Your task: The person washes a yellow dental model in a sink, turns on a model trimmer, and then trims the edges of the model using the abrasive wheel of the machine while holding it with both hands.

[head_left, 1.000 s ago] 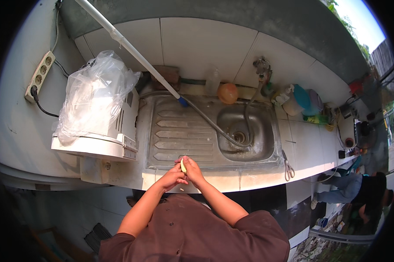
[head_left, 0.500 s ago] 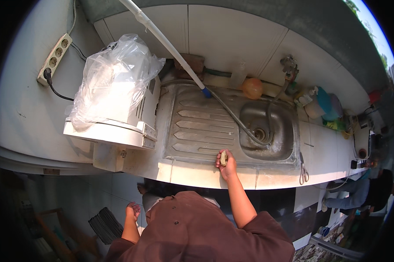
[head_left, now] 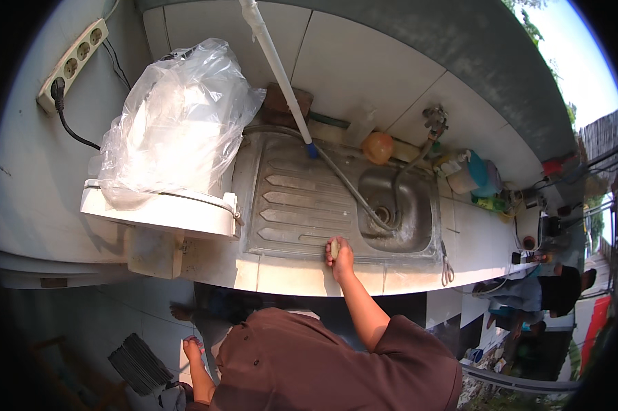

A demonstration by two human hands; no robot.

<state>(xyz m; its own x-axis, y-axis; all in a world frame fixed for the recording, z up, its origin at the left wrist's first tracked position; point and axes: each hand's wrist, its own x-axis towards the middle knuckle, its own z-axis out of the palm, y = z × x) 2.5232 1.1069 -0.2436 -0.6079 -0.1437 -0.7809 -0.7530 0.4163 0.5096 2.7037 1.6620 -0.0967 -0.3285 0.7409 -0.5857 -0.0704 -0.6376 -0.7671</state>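
My right hand is closed around a small, pale yellowish oblong piece, whose exact kind I cannot make out. It is over the front rim of the steel sink unit, at the lower right of the ribbed drainboard and left of the basin. Down by my left side hangs my left hand, below counter height, its fingers loosely curled and apart with nothing visible in them. A grey hose joined to a white pipe runs down into the basin.
Left of the sink stands a white appliance under clear plastic. A power strip is on the wall. Behind the sink are an orange ball-like object and a tap. Scissors lie right. Another person is far right.
The view has swung right, so the counter sits further left and more of the outdoors shows. My right hand stays by the sink's front rim, the pale piece slightly turned within it.
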